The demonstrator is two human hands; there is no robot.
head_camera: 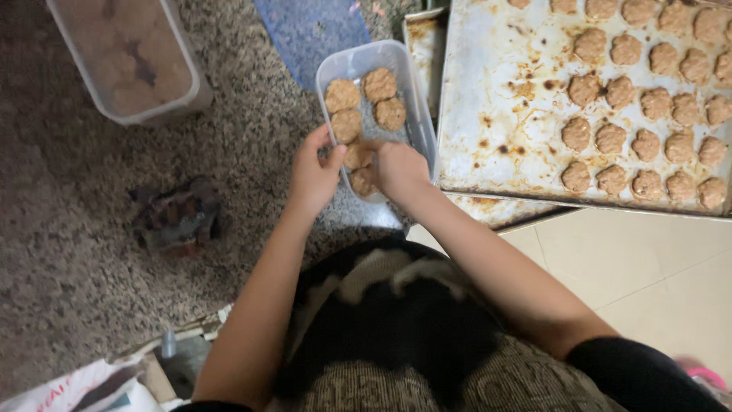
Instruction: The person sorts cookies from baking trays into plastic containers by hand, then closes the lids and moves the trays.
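Two bare hands work at a clear plastic tub [415,91] of round brown cookies [379,84] on a speckled bench [252,137]; the left hand [313,179] pinches the tub's near rim, the right hand [400,169] closes its fingers on a cookie [357,156] inside. At three o'clock lies a stained baking tray [503,99] of cookies; at ten o'clock, a second tub [130,57]

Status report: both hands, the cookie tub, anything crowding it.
Left hand steadies clear tub. Right hand sets cookie inside. Baking tray close beside; nothing blocking.
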